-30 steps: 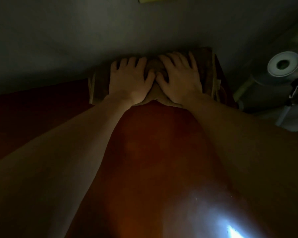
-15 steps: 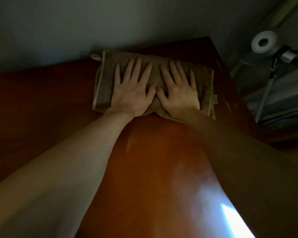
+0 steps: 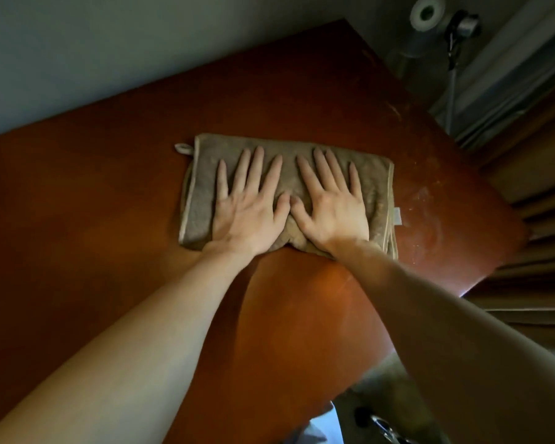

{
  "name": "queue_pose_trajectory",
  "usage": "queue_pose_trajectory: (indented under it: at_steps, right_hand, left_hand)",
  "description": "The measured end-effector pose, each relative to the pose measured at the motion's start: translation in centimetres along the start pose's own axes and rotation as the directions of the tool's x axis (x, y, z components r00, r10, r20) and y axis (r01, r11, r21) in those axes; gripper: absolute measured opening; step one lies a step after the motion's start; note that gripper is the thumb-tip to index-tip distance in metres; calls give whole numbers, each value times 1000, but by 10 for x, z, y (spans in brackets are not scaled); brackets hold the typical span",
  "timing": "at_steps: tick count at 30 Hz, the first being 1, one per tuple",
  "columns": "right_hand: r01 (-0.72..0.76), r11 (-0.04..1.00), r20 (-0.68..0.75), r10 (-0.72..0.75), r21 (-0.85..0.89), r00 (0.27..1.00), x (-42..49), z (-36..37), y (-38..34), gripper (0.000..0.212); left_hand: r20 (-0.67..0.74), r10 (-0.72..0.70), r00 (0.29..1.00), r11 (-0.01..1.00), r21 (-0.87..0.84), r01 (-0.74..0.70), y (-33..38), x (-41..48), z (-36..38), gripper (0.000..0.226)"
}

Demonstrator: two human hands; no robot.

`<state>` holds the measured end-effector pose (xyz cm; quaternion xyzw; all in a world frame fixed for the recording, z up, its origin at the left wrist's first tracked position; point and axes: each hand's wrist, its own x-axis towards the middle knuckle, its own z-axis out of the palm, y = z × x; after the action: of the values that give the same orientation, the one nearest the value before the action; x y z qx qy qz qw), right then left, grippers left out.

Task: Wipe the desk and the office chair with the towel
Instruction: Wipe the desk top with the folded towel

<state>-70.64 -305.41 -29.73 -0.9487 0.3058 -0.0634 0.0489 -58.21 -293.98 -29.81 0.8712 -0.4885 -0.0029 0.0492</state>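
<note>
A folded brown towel with pale edging lies flat on the reddish-brown desk. My left hand presses on the towel's left half with straight, spread fingers. Beside it, thumbs nearly touching, my right hand presses flat on the right half. A small hanging loop sticks out at the towel's far left corner. The office chair is hard to make out; only a dark shape with a shiny part shows at the bottom right.
A grey wall runs along the desk's far edge. The desk's right edge drops off beside wooden slats. A white round object and a black clamp on a pole stand past the far right corner.
Both hands have pulled the towel back from the desk's far edge toward me across the surface. The view has brightened and more desk shows behind the towel.
</note>
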Motion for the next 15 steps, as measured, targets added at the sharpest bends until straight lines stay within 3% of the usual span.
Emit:
queue_pose_trajectory:
  at_steps: [9,15]
  right_hand:
    - [-96,995,-56,98,32,994,-56,5,2,69]
    - [-54,998,2,54,43,999,-41,0,11,71]
  left_hand:
    - [33,108,994,994,26,-109,14,-32,6,71]
    - [6,91,996,996,26,-91,14,-14,12,74]
